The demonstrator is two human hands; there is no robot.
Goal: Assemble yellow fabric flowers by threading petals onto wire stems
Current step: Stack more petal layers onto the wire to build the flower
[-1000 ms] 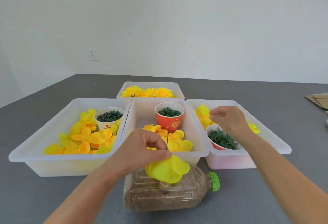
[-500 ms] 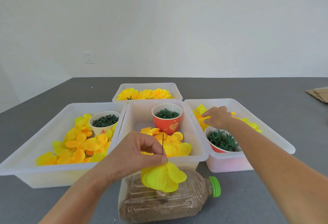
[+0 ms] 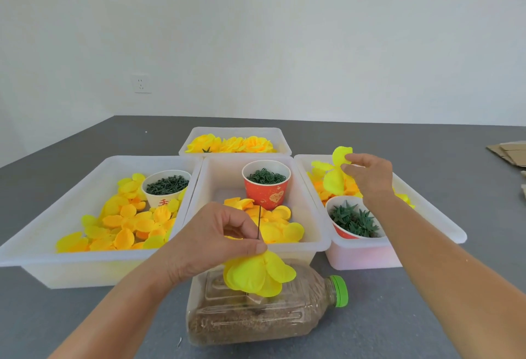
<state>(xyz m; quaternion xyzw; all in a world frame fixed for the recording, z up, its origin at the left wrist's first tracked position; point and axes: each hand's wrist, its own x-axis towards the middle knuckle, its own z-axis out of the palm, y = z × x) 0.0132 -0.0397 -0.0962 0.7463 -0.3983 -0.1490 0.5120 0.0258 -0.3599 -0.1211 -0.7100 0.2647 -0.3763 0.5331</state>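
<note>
Pinching a thin wire stem [image 3: 259, 223], the left hand [image 3: 216, 240] keeps yellow petals [image 3: 257, 274] gathered just below its thumb and fingertips, the wire rising above them. Well off to its right, the right hand [image 3: 370, 180] grasps a loose petal piece [image 3: 336, 173] at its fingertips, lifted above the right-hand bin [image 3: 427, 216].

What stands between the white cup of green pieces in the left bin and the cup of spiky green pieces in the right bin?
In the head view, the red cup holding green rings stands between them, in the middle bin.
</note>
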